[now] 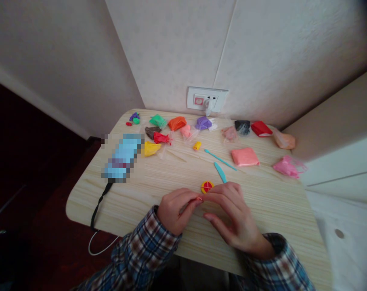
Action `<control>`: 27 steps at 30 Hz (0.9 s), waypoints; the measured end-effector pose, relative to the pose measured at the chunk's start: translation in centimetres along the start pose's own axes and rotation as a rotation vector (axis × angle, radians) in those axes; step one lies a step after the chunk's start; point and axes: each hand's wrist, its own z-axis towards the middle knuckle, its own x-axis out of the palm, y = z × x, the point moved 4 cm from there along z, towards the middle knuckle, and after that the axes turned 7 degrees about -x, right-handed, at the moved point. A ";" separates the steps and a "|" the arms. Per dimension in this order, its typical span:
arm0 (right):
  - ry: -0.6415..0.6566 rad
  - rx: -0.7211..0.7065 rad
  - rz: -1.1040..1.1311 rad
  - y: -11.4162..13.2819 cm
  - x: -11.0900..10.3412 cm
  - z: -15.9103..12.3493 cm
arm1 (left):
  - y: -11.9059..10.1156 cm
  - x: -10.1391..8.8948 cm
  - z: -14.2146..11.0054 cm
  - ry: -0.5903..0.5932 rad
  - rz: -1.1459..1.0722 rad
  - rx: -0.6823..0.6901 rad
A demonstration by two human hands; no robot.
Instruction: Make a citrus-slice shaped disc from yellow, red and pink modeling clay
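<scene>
My left grip point(175, 208) pinches a small orange piece point(199, 199), the yellow-rimmed red disc point(206, 187) just beyond, nearer my spread right grip point(235, 216).

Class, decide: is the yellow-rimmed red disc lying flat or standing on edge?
Flat: the disc rests on the table, its red face turned up.

Wall socket point(205, 97): pinkish-red square mark, too small to read.
Pixelated device point(122, 155), left of and below wall socket: nothing legible.
Bagged coloured lumps point(204, 123), below wall socket: no readable lettering.
</scene>
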 end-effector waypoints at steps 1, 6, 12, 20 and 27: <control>0.003 -0.002 0.001 0.1 0.0 0.0 | 0.0 0.0 0.0 -0.005 0.014 0.011; -0.036 -0.009 -0.015 0.2 0.0 0.1 | -0.1 0.2 -0.2 0.000 0.087 0.097; -0.099 -0.004 -0.030 0.5 -0.4 0.4 | -0.2 0.7 -0.3 0.084 0.111 0.121; -0.108 -0.007 -0.026 0.3 -0.5 0.2 | -0.5 0.4 0.2 0.122 -0.148 0.024; -0.113 -0.040 -0.014 0.4 -0.5 0.1 | 0.0 0.0 0.3 0.118 -0.290 -0.084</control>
